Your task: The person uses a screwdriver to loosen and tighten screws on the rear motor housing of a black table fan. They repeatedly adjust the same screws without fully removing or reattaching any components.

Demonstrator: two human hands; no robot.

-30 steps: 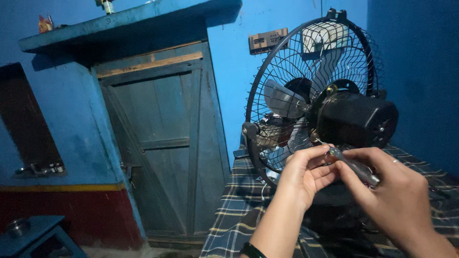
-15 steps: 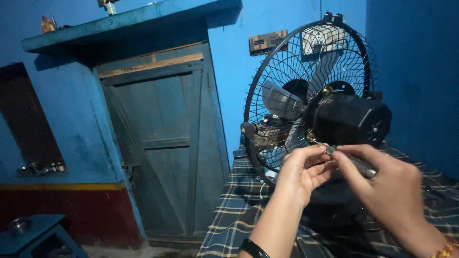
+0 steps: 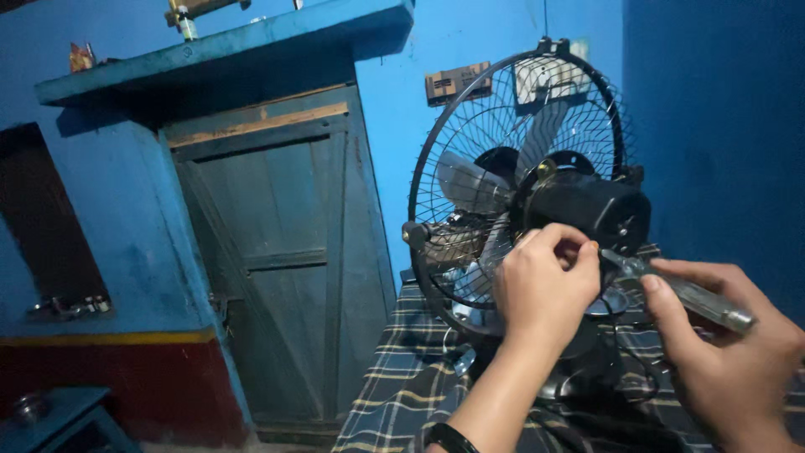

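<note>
While the fan (image 3: 520,180) stands on the checked cloth (image 3: 402,394), wire cage grey and black motor housing (image 3: 587,210) facing you, your left hand (image 3: 545,289) pinches something hidden at the housing. Your right hand (image 3: 734,352) grips a clear-handled screwdriver (image 3: 683,289); its tip is hidden.

In front of me, a surface draped in a dark plaid cloth (image 3: 394,394) with pale yellow-white stripes carries a black table fan (image 3: 537,210). A tangle of black cable (image 3: 620,377) lies on the cloth beside the fan's base.
</note>
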